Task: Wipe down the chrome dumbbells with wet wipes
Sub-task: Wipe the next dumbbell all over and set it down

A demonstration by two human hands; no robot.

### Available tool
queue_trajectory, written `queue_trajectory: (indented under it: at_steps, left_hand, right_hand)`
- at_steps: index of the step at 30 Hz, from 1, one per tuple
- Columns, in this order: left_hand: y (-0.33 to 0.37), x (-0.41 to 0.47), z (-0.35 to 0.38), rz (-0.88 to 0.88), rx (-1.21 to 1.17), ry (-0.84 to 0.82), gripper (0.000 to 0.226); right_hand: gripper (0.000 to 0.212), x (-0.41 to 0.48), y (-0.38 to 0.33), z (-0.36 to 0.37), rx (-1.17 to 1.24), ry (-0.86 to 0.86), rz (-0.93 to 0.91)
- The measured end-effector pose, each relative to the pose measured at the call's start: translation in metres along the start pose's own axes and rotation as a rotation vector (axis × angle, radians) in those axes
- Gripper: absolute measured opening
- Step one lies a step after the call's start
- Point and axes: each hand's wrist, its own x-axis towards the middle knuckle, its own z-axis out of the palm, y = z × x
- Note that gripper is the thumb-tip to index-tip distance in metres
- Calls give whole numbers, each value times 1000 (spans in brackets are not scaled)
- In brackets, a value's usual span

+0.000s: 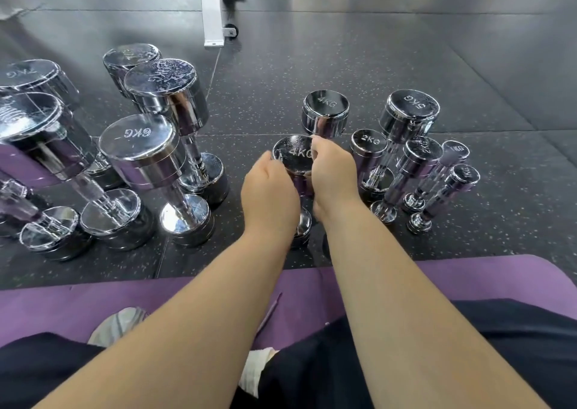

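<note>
Two hands, left hand (270,191) and right hand (334,174), gripping nearer 4KG dumbbell (292,156), speckled black rubber floor (312,65), purple mat (93,302).

Glossy chrome dumbbells (293,159); matt speckled rubber floor (343,59)

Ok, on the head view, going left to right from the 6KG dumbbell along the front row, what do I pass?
6KG dumbbell → left hand → near 4KG dumbbell → right hand → left 2KG dumbbell → right 2KG dumbbell → near 1KG dumbbell.
</note>
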Motion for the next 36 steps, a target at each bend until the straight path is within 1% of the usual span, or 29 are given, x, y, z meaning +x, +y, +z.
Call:
queue_trajectory:
  at_steps: [1,2,3,4,6,9,10,12,14,15,18,20,23,24,25,28,29,32,34,36]
  left_hand:
    - [3,-7,-1,29,-40,13,47]
    - [1,-6,-1,96,-61,43,50]
    - [1,-10,-3,143,-68,22,53]
    - [2,-12,-4,192,-41,12,54]
    - [-1,-15,-6,202,36,31,55]
    - [-8,-17,-11,162,138,49,53]
    - [-9,-17,-12,189,169,53,49]
    - [-7,-21,-11,357,234,30,45]
    - [-5,-24,-6,502,304,-24,47]
    - [-6,-20,-6,506,330,-36,45]
    - [-9,-9,-5,310,296,13,44]
    - [-8,-16,-5,231,250,-3,47]
    - [-2,-39,0,262,147,-29,53]
    - [-1,-43,0,260,119,-17,51]
    - [-2,-43,-1,251,94,9,44]
    - [-8,-31,-9,232,56,90,9]
    - [-11,-27,-12,252,72,96,3]
    - [-8,-21,-13,318,159,91,5]
    - [-5,-19,-11,258,151,105,9]
    - [-11,-17,-9,143,115,90,11]
  right_hand:
    - [30,-1,1,-2,16,14,42]
    - [34,-4,-3,-3,17,-17,65]
    - [34,-5,-1,-6,35,-41,93]
    - [31,-9,-4,-7,56,-57,104]
    - [22,-15,-8,-9,165,-84,157]
    - [43,-14,-5,-12,219,-90,234]
    - [47,-16,-5,-13,206,-78,232]
    - [54,-17,-1,-13,197,-64,217]
    - [61,-17,1,-14,175,-95,210]
    - [62,-18,1,-14,172,-83,209]
    - [63,-20,1,-15,188,-99,214]
    - [62,-23,1,-15,193,-104,214]
    - [63,-27,2,-16,141,-59,202]
    - [63,-29,3,-18,116,-49,193]
    - [61,-31,4,-19,116,-44,208]
    - [39,-42,0,-26,201,-106,265]
    - [35,-45,0,-28,213,-128,274]
    - [34,-49,1,-32,244,-141,276]
    - [30,-51,-2,-32,266,-116,290]
    - [24,-51,-4,-33,278,-99,314]
